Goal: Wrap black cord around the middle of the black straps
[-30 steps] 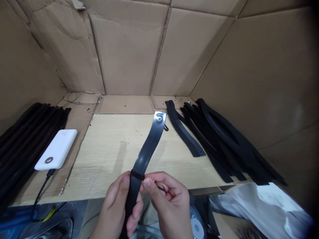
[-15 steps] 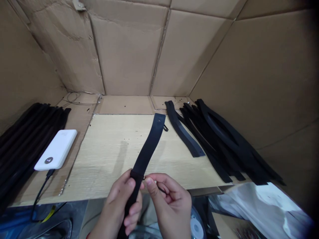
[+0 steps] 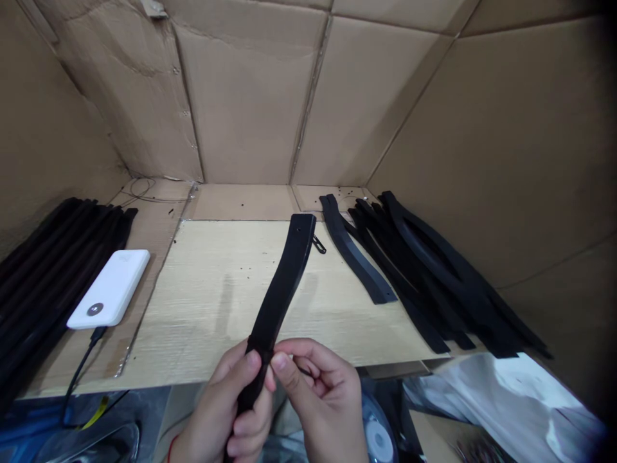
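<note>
My left hand [image 3: 231, 399] is wrapped round the lower part of a long, gently curved black strip [image 3: 279, 283], its thumb lying on top. The strip slants up and away over the table, with a small hole near its far end. Beside the left thumb, my right hand [image 3: 322, 392] pinches thumb and forefinger at the strip's right edge. A thin dark piece [image 3: 305, 372] shows between its fingers; what it is I cannot make out. On the table near the strip's far end lies a small black slotted piece [image 3: 319, 244].
Two dark strips [image 3: 357, 257] lie on the board to the right, beside a pile of black strips [image 3: 434, 283]. More black strips [image 3: 62, 257] are stacked at left, next to a white power bank [image 3: 110, 288] with a cable. Cardboard walls [image 3: 245, 96] enclose the back and sides.
The held strip has turned about its length, so its face and right edge show differently, and its far end has shifted slightly left. Both hands have moved a little left.
</note>
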Demonstrator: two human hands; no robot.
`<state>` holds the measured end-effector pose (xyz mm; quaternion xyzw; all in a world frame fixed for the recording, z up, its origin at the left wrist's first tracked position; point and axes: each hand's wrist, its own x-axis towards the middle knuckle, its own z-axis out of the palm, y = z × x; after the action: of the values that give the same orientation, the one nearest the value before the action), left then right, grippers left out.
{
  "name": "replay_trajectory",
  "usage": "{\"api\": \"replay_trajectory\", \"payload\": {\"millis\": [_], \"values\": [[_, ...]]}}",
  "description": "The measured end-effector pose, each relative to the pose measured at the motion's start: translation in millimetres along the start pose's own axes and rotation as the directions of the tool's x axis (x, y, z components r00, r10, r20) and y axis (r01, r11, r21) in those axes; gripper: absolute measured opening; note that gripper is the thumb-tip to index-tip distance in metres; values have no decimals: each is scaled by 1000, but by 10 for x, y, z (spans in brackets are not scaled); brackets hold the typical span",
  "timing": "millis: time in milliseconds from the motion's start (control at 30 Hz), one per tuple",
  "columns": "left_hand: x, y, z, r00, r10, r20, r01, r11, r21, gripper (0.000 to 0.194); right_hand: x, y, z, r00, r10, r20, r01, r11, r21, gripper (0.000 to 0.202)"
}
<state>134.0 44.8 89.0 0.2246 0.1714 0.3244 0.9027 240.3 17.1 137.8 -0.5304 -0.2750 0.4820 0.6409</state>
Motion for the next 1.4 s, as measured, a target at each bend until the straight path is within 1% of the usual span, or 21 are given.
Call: {"api": "replay_trajectory", "payload": {"millis": [100, 167, 233, 300, 367, 400, 500, 567, 600, 633, 667, 700, 733, 800, 833, 900, 1000, 1067, 1133, 1300, 1400], "values": [[9, 18, -9, 995, -18, 99, 28, 995, -98, 35, -1, 15, -1, 1000, 20, -6, -19, 999, 32, 22], [33, 21, -25, 980, -24, 199, 59, 984, -169, 33, 30, 21, -31, 999, 38, 35, -39, 999, 25, 32], [64, 4, -70, 953, -30, 303, 108, 964, -244, 34, 88, 16, -73, 979, 83, 185, -85, 996, 4, 38], [92, -30, -142, 924, -45, 379, 168, 939, -299, 37, 155, 1, -104, 911, 123, 395, -130, 991, -7, 32], [117, -64, -216, 910, -74, 408, 217, 924, -316, 40, 208, -11, -113, 848, 122, 516, -150, 989, 12, 25], [129, -74, -243, 912, -93, 399, 229, 923, -309, 41, 227, -11, -109, 842, 117, 527, -154, 988, 26, 23], [150, -62, -246, 934, -175, 312, 245, 948, -201, 47, 258, 21, -81, 900, 112, 422, -148, 987, 54, 27], [140, -16, -176, 957, -228, 178, 238, 971, -31, 60, 269, 53, -62, 934, 98, 342, -121, 991, 49, 26], [125, 15, -126, 971, -223, 82, 217, 973, 81, 66, 274, 67, -55, 945, 87, 316, -105, 994, 42, 24], [104, 47, -71, 981, -195, -25, 195, 958, 211, 72, 278, 78, -49, 950, 82, 301, -97, 995, 33, 22], [80, 78, -17, 988, -91, -126, 129, 930, 344, 71, 279, 84, -42, 952, 88, 292, -99, 995, 22, 23], [57, 104, 32, 977, 15, -213, 85, 888, 453, 64, 278, 85, -35, 954, 101, 282, -108, 994, 9, 24], [38, 123, 70, 959, 113, -259, 46, 841, 539, 56, 274, 79, -26, 956, 116, 270, -121, 993, 3, 25], [21, 136, 108, 928, 204, -312, 36, 784, 619, 45, 259, 50, -1, 960, 137, 244, -139, 990, -10, 26], [24, 131, 109, 922, 208, -325, 39, 788, 614, 43, 249, 28, 13, 963, 138, 230, -138, 990, -20, 25], [46, 110, 88, 922, 161, -353, 55, 846, 530, 45, 233, -23, 37, 972, 129, 197, -123, 991, -42, 24], [74, 100, 68, 922, 30, -386, 106, 940, 325, 53, 222, -76, 34, 988, 85, 131, -75, 994, -75, 24], [72, 121, 86, 922, -65, -382, 154, 966, 207, 58, 223, -83, 5, 994, 42, 105, -33, 996, -84, 24], [62, 152, 120, 920, -125, -371, 187, 973, 135, 61, 223, -75, -33, 993, 31, 113, -22, 997, -79, 22], [59, 187, 189, 902, -189, -387, 237, 968, 78, 64, 219, -41, -91, 985, 50, 164, -46, 999, -28, 15], [78, 181, 190, 902, -188, -388, 235, 969, 77, 64, 216, -28, -100, 982, 29, 184, -27, 1000, -14, 11]]}}
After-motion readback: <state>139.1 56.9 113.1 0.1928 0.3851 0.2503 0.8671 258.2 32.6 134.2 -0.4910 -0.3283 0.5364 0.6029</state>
